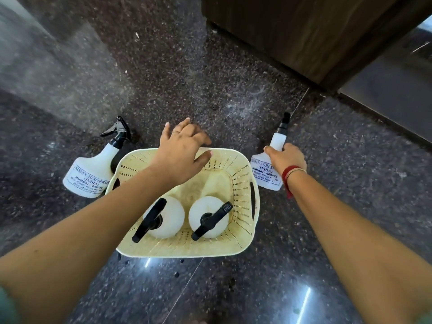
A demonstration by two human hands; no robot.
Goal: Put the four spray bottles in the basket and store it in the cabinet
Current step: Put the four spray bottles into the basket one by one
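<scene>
While the right hand [286, 160] wraps its fingers [272, 151] over the shoulder of a white spray bottle [268, 170] standing on the floor just right of the basket, the grip looks closed on it, thumb side toward the basket, a red thread band [288, 175] at the wrist. That bottle's black nozzle [284, 123] points away from the person, its printed label facing up toward the camera. Over on the other side, the left hand [183, 152] hangs above the far rim of the basket with its fingers spread and loose, holding nothing, a thin ring [175, 132] on one finger. Below it sits the cream plastic basket [243, 183], perforated walls, a slot handle on its right side, resting on the dark speckled granite floor [233, 78]. Inside, at the near end, two white spray bottles stand upright side by side, seen from the top: the left one [167, 218] and the right one [208, 218], each with a black trigger head angled toward the lower left. Outside, touching the basket's left wall, the fourth spray bottle [90, 177] stands on the floor, black trigger at the top. Farther off at upper right is a dark wooden cabinet [304, 31].
</scene>
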